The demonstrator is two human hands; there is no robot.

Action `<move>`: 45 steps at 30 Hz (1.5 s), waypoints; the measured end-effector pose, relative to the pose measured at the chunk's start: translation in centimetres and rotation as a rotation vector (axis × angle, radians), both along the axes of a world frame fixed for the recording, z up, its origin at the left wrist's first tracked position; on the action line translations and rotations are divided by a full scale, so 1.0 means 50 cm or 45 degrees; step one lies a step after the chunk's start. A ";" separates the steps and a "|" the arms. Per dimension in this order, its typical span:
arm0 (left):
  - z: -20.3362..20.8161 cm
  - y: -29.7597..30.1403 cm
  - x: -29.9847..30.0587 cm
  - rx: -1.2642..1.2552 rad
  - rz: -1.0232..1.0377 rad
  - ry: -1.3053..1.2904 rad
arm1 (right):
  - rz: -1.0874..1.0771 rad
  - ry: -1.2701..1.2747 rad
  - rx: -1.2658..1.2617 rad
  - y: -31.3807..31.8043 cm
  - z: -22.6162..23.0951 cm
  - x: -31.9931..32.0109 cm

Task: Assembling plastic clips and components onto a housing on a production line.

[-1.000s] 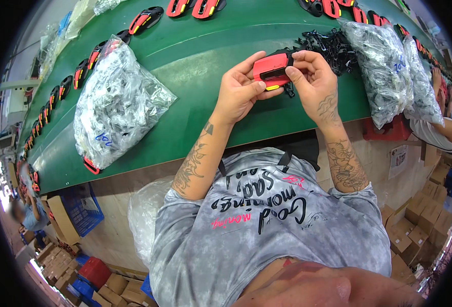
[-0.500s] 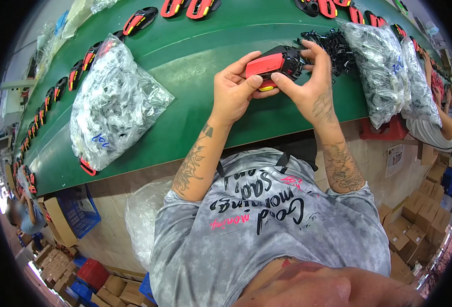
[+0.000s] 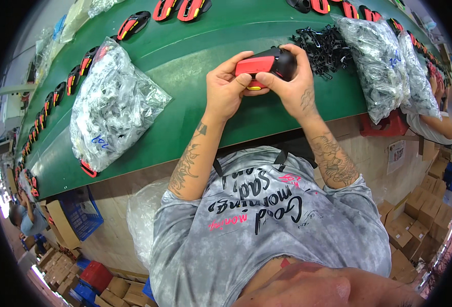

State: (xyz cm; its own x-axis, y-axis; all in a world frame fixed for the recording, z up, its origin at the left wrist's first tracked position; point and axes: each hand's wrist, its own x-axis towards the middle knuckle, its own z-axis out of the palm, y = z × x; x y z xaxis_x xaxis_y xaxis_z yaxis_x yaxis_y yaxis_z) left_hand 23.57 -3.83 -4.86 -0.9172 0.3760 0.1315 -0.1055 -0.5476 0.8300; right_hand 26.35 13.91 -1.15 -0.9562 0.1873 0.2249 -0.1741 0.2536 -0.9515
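**Two hands, one red-and-black part [image 3: 256, 65], over a green table [image 3: 195, 138]**

Both hands are on it. The left hand [image 3: 223, 89] pinches the red end, thumb along the near edge and fingers round the far side. The right hand [image 3: 296, 84] has the rounded black end, fingers curled over it and thumb pressed in close to the other thumb. There's a yellow tab [image 3: 255, 87] poking out underneath, on the side facing the wearer.

The part sits up in the hands above the tabletop, between a big clear bag [image 3: 111, 110] on the left and a messy heap of small black pieces [image 3: 322, 48] on the right (can't really make out what those are, they're all tangled together). Just past the heap there's another stuffed bag [image 3: 377, 66]. Similar red-and-black units [image 3: 134, 24] run along the far side of the table and curve down the left.
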 end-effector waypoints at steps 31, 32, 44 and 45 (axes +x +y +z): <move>0.061 0.067 -0.453 -2.678 0.500 1.024 | -0.272 0.065 -0.062 0.271 -0.018 0.110; 0.041 0.073 -0.483 -2.751 0.650 1.097 | -0.329 0.008 0.005 0.276 -0.033 0.134; 0.079 0.389 -0.495 -2.553 0.075 0.622 | -0.314 0.218 0.775 0.260 -0.101 0.163; 0.067 0.386 -0.503 -2.527 0.076 0.628 | -0.316 0.212 0.780 0.261 -0.102 0.163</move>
State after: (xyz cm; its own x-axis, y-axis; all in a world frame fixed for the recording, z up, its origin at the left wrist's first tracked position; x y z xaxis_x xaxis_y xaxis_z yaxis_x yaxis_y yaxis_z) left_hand -1.56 15.45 -1.53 -0.9535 0.2634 -0.1463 0.2481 0.9619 0.1149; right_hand 34.50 26.94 -6.27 -0.8447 0.1883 0.5010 -0.1733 0.7894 -0.5889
